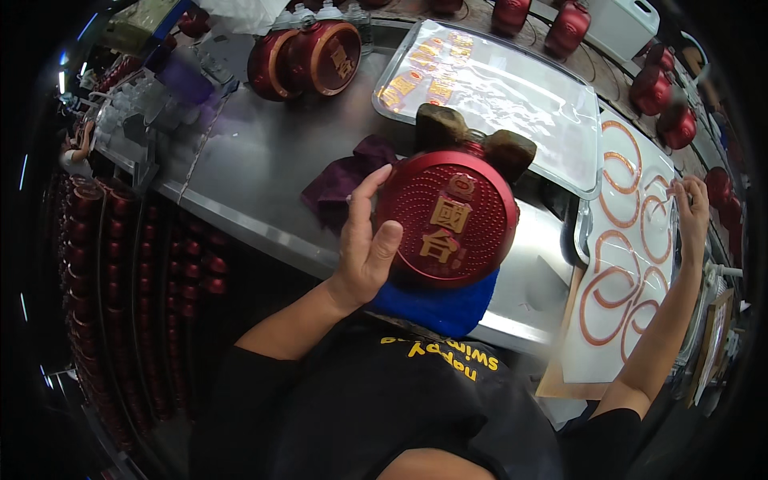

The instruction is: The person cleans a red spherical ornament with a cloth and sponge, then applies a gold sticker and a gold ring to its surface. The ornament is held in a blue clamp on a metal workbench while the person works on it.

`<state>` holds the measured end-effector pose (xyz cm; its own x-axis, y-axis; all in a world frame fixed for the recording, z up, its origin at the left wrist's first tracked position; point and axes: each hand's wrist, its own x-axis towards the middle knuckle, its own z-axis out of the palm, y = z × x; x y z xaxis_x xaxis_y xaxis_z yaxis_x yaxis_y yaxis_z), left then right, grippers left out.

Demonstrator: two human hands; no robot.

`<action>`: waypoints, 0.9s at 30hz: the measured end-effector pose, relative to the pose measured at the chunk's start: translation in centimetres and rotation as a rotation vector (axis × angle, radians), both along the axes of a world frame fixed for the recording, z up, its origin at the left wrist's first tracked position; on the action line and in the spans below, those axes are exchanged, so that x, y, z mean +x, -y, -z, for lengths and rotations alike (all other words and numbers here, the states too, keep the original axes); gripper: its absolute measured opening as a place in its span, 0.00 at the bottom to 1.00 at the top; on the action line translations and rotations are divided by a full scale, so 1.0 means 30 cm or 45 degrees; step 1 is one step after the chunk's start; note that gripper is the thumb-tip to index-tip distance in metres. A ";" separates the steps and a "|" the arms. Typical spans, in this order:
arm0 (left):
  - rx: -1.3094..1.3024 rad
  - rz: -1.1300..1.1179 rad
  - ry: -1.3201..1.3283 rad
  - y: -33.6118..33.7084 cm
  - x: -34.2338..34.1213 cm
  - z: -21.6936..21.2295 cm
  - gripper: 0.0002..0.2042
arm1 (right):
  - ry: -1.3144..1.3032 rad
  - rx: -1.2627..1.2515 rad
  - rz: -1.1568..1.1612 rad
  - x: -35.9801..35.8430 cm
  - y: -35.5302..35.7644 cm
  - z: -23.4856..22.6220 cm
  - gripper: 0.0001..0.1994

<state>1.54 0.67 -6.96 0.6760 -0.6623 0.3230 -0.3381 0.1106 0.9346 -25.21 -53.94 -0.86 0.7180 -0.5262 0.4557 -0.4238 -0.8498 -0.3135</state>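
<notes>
A round red bottle (pixel 458 232), dotted and with raised gold characters on its face, lies tilted toward me. Two dark, worn support blocks (pixel 510 152) flank its neck, and a blue cloth (pixel 448 302) lies under its near edge. My left hand (pixel 364 248) touches the bottle's left rim, fingers stretched and thumb apart. Far to the right, my right hand (pixel 693 204) pinches at the edge of a copper-coloured ring decal (pixel 656 232) on a white sheet (pixel 580 352). Its fingertips are small in view.
A metal tray (pixel 512 88) with gold decals on a clear film stands beyond the bottle. Dark purple cloth (pixel 344 182) lies left of it on the steel table (pixel 264 176). More red bottles (pixel 332 60) stand at the back left; others line the far right and fill the lower left.
</notes>
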 end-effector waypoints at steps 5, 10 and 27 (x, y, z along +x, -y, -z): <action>-0.093 -0.030 0.153 -0.004 0.035 -0.022 0.30 | -0.059 0.148 -0.271 0.135 -0.554 -0.214 0.05; -0.198 0.144 0.336 0.057 0.135 -0.188 0.27 | -0.103 0.027 -0.496 0.258 -0.974 -0.386 0.03; 0.097 0.812 -0.468 0.044 0.164 -0.328 0.07 | 0.186 0.488 -0.556 0.386 -1.203 -0.238 0.08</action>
